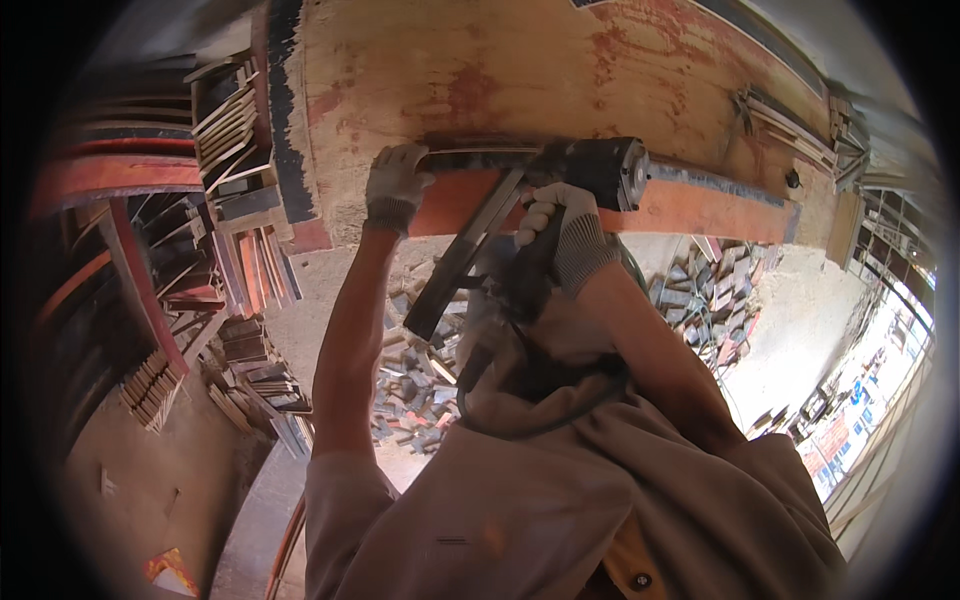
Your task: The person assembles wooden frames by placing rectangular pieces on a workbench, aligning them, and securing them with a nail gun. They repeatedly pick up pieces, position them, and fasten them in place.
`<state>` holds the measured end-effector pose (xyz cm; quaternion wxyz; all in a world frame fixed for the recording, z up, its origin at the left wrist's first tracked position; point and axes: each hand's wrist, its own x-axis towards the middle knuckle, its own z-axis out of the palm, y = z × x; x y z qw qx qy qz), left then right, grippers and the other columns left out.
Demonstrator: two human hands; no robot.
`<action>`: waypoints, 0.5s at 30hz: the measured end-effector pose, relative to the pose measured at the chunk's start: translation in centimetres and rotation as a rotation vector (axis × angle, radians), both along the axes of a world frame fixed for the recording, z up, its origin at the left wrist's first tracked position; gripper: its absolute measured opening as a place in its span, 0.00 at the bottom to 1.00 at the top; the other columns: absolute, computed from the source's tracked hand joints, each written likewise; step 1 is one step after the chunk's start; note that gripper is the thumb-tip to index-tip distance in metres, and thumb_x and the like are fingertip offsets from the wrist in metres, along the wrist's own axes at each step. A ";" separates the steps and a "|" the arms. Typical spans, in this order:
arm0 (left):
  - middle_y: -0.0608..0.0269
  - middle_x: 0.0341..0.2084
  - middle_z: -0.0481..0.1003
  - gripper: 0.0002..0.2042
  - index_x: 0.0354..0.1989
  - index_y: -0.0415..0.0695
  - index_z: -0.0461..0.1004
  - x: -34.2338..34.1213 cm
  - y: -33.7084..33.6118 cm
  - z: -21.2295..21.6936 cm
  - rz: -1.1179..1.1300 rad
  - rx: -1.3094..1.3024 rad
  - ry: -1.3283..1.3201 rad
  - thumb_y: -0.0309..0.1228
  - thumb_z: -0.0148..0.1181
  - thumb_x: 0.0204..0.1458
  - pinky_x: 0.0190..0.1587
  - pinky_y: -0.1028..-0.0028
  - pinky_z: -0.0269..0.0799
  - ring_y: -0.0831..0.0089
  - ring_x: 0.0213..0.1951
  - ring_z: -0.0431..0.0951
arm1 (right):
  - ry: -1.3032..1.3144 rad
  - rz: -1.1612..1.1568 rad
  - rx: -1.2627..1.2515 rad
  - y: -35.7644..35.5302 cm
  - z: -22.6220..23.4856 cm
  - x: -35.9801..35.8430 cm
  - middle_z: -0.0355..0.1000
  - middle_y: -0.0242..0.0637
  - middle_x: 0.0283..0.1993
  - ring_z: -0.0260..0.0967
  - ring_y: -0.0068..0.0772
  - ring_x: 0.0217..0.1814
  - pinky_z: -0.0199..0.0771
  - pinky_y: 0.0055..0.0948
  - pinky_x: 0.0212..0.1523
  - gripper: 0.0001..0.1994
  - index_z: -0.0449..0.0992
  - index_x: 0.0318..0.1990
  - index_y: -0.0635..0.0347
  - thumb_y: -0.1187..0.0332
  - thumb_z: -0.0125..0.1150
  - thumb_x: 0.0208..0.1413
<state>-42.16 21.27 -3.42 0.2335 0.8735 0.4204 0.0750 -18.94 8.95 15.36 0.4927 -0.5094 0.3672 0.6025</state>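
Note:
My right hand (565, 225), in a pale knit glove, is wrapped round the handle of a black nail gun (600, 172). Its long magazine (465, 258) slants down to the left. The gun's head lies against a wooden strip (460, 158), dark on top with a red-orange face (690, 200), along the near edge of a large plywood panel (480, 80). My left hand (398, 178), gloved too, grips the strip at its left end, and its fingertips are partly hidden. The gun covers the strip's middle, and the nose is hard to make out.
Below the panel lies a heap of wood offcuts (410, 395). Stacks of short boards (225, 130) stand at the left, with more bundled slats (150, 390) lower down. A dark hose (520, 430) loops close to my body. More slats (790, 130) lie at the panel's right side.

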 end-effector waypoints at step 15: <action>0.55 0.60 0.75 0.29 0.64 0.46 0.73 -6.1 -14.1 4.0 0.509 0.239 0.042 0.40 0.72 0.53 0.62 0.52 0.70 0.52 0.61 0.74 | 0.004 -0.151 0.211 -7.8 -0.1 8.0 0.64 0.30 0.21 0.63 0.30 0.22 0.74 0.34 0.28 0.06 0.69 0.28 0.58 0.72 0.56 0.58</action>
